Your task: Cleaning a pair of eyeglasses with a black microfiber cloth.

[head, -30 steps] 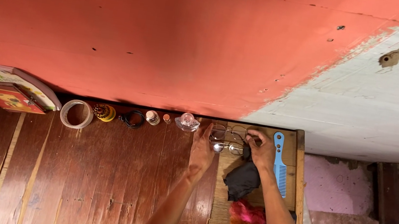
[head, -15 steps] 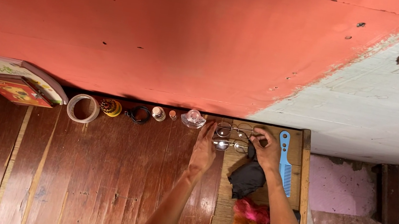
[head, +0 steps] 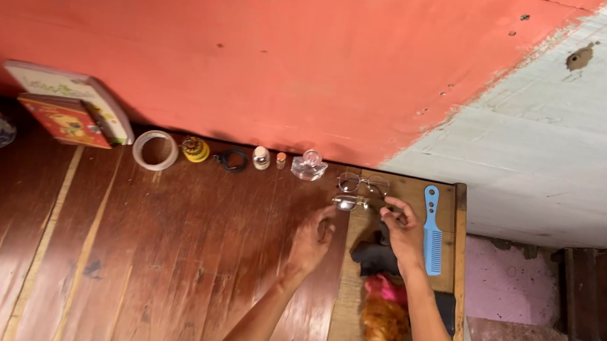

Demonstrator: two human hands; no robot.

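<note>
we see wire-rimmed glasses (head: 347,202) near the wooden table's (head: 142,267) back edge; the right hand (head: 401,231) pinches one thin temple, the left hand (head: 311,238) hovers beside them, fingers loosely curled. another pair (head: 362,183) and a blue plastic comb (head: 432,230) lie near.

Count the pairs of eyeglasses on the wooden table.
2. One thin-rimmed metal pair of eyeglasses lies near the red wall; a second thin-rimmed pair sits just in front of it, pinched by the right hand, with the left hand beside it.

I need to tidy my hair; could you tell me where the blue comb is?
In the head view, the blue comb lies near the table's right edge, just right of the right hand.
</note>
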